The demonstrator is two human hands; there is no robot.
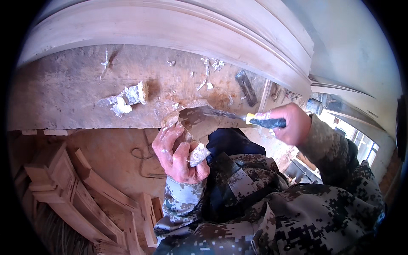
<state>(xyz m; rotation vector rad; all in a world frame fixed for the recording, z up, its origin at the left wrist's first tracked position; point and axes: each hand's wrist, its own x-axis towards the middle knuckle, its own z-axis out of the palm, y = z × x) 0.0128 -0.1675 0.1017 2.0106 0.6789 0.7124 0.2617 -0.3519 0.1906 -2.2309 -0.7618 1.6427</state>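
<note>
My right hand (293,122) is closed round the yellow-and-dark handle of a narrow-bladed hand tool (266,122). Its thin, smeared blade points left; whether it is a screwdriver or a scraper I cannot tell. The blade's tip reaches a hollow, torn-edged brown piece (199,117) at the bench's near edge. My left hand (178,157) has its fingertips at the left side of that piece. Curled in its lower fingers is a whitish, crusted lump (198,154). On the bench farther left lies a crumpled white-and-silver clump (131,97).
White scraps (208,63) and a dark, flat block (246,88) lie on the worn wooden bench (55,93). Long pale moulded boards (170,21) run along its far side. Below left stand carved wooden frame parts (76,195), and a thin cord (138,161) lies on the floor.
</note>
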